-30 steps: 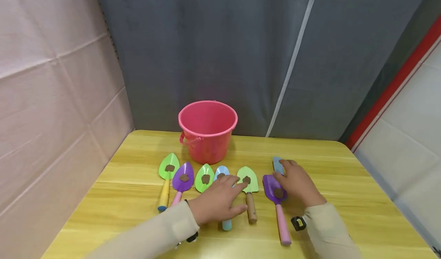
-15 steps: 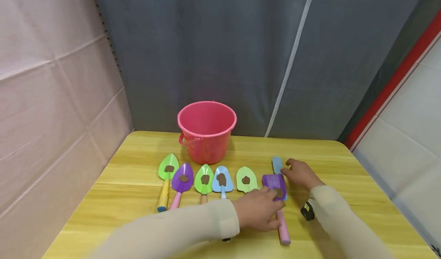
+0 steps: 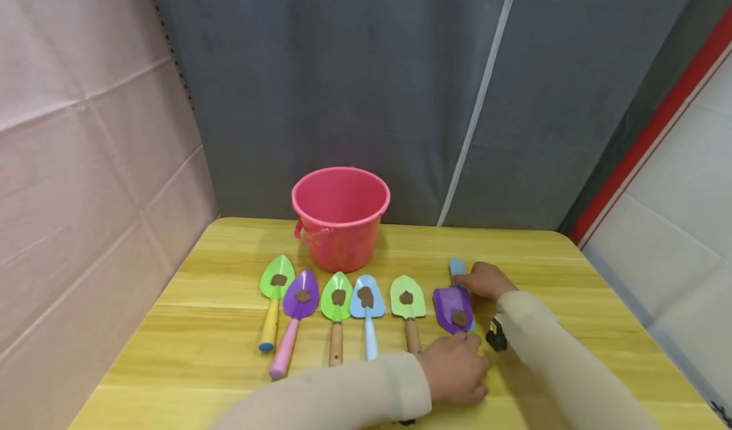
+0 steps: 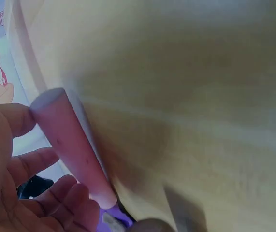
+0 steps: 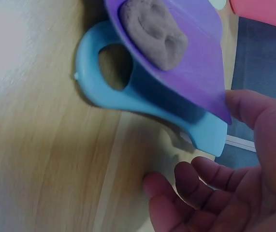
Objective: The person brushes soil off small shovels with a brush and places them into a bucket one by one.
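A pink bucket (image 3: 342, 242) stands on the worktop (image 3: 177, 341); nearer lie five trowels (image 3: 337, 315), each bearing a brown lump (image 3: 338, 297). To their right, a purple scoop (image 3: 447, 304) overlaps a blue tool (image 3: 457, 267). The left grip (image 3: 455, 369) is at the scoop's near end, the right grip (image 3: 486, 281) at its far edge.

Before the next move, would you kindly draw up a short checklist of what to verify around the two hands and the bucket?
1. Left hand wrapped round the pink handle: not ok; thumb at its end, fingers alongside.
2. Right hand gripping the blue tool: not ok; fingers loosely bent below it.
3. Blue tool uncovered: not ok; the purple blade overlaps it.
4. Brown lump on the purple blade: ok.
5. Brown lump stuck firmly: cannot tell.
6. Pink bucket upright: ok.
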Demonstrator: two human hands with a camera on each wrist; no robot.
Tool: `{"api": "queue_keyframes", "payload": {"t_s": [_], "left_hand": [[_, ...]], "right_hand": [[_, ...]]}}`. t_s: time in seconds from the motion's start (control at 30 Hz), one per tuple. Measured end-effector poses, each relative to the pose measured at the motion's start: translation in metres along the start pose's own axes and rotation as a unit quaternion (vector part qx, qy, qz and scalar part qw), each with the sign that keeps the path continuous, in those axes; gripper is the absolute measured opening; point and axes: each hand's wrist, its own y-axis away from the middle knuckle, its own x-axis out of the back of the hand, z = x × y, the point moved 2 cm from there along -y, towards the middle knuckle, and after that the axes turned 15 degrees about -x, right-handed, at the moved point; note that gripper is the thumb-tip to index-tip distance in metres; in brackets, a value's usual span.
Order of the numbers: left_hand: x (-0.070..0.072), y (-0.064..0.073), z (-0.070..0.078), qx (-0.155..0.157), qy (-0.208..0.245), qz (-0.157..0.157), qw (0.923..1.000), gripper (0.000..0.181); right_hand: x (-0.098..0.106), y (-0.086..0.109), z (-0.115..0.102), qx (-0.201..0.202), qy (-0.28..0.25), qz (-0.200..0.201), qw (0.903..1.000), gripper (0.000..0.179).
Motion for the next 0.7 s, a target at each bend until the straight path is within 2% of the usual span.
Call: {"api": "queue_keyframes", "payload": {"t_s": [0.33,0.7], "left_hand": [[-0.008,-0.001,0.000,-0.010,0.029,0.008,0.9995,0.026],[-0.011,0.000,0.002,-0.024,0.031,0.012,0.9992,0.029]], "right_hand": [[-0.006,-0.012,0.003,0.004,-0.006,-0.005,1.0000,0.034],[0.003,-0.018,0.020,-0.001,0.014,0.029,0.9995,0.029]]}}
